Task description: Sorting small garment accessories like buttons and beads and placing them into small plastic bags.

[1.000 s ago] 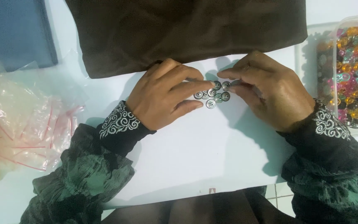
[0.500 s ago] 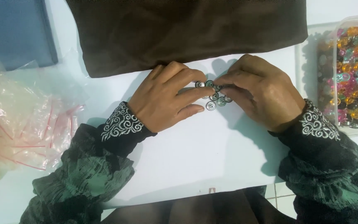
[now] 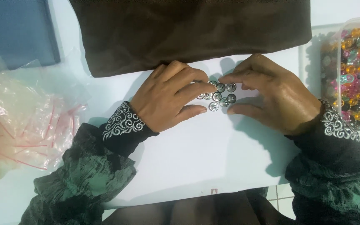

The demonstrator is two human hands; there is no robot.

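i see a small cluster of round silver snap buttons [image 3: 218, 96] lying on a white sheet [image 3: 188, 158] on the counter, just below a brown cloth [image 3: 188, 29]. my left hand [image 3: 169, 98] and right hand [image 3: 271, 93] bracket it, fingers extended, touching the buttons without gripping. a careless nudge could scatter them toward the bead box [image 3: 355, 71].

I'm looking down on a home craft table; brown fabric [image 3: 188, 33] spread out; a clear tub of coloured beads [image 3: 357, 71]; small zip bags [image 3: 30, 121] piled left.
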